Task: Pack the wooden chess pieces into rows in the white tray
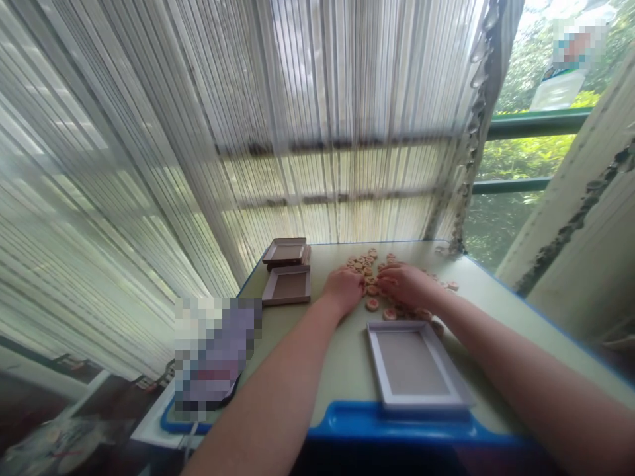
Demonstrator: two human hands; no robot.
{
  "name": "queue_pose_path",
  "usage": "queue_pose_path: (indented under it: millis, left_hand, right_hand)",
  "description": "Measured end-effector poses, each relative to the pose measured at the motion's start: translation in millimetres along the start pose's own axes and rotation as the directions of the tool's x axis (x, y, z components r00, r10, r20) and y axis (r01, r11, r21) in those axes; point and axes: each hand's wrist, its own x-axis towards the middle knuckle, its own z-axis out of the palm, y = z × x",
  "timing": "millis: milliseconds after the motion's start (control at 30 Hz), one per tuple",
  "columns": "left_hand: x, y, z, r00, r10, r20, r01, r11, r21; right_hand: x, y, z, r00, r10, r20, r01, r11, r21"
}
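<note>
Many round wooden Chinese chess pieces [372, 304], some with reddish marks, lie loose on the pale table [337, 370]. My left hand [344, 284] rests at the left side of the pile, its fingers curled inward against the pieces. What may be inside those fingers is hidden. Over the right part of the pile, my right hand [404, 284] lies with fingers stretched toward the left, touching pieces; more pieces show beneath and beyond it. Close in front of the pile is a shallow open box tray [374, 363] with a white rim and grey-brown bottom.
Two more shallow box trays, a nearer one [268, 295] and a farther stacked one [270, 251], stand at the back left. A blurred-out phone-like object [223, 357] with a cable lies at the left edge. Blue trim [342, 420] borders the table; a string curtain [317, 99] hangs behind.
</note>
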Motion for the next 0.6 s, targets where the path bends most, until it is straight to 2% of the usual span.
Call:
queue_pose_path:
  millis: [133,300,400,600]
  left_hand:
    - [1,-1,1.9,1.0,-0.008,0.003,0.008,1.0,0.0]
    - [8,-3,7.2,0.998,-0.059,0.004,0.059,0.996,-0.066]
    - [13,-4,10.9,0.995,-0.104,0.005,0.104,0.992,-0.071]
    - [15,1,15.6,0.978,-0.197,-0.061,0.197,0.98,-0.009]
  right_hand:
    - [0,2,3,1.0,0.013,-0.007,-0.013,0.999,-0.04]
    - [1,-4,2,0.993,-0.107,0.051,0.106,0.994,0.024]
    - [2,-8,1,0.996,-0.059,0.061,0.056,0.997,0.05]
    - [2,-9,3,0.995,0.015,0.102,-0.021,0.998,0.054]
